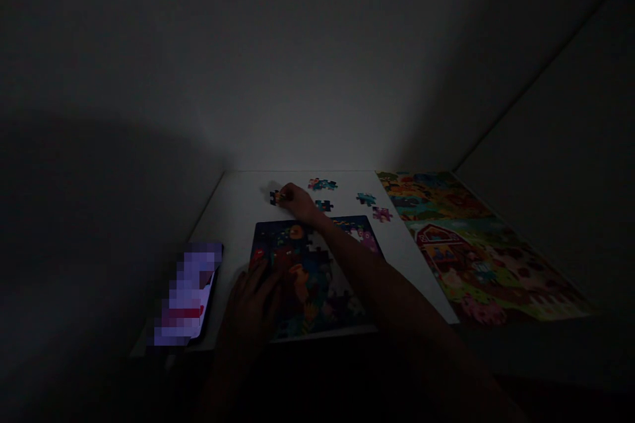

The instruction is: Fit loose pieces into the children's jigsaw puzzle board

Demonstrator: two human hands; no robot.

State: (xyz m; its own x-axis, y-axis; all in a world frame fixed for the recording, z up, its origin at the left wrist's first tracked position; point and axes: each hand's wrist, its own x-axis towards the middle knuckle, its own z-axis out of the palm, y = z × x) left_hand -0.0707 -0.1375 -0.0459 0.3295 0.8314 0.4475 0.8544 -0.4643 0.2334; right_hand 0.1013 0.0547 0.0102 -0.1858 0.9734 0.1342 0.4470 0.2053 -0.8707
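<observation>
A partly filled jigsaw puzzle [297,284] with a dark, colourful picture lies in its tray on the white table. My left hand [252,297] rests on its left side, fingers spread out. My right arm reaches across the puzzle to the far side of the table. There my right hand [296,201] pinches a dark puzzle piece with some orange [274,197] at its fingertips. Whether the piece touches the table is hard to see in the dim light. A teal puzzle piece [325,205] lies just right of my right hand.
Joined pink and teal pieces [322,184], a teal piece [366,199] and a pink piece [381,214] lie farther back. A lit phone [198,297] is at the left edge. Farm [486,271] and animal [426,195] pictures lie right. Walls enclose the table.
</observation>
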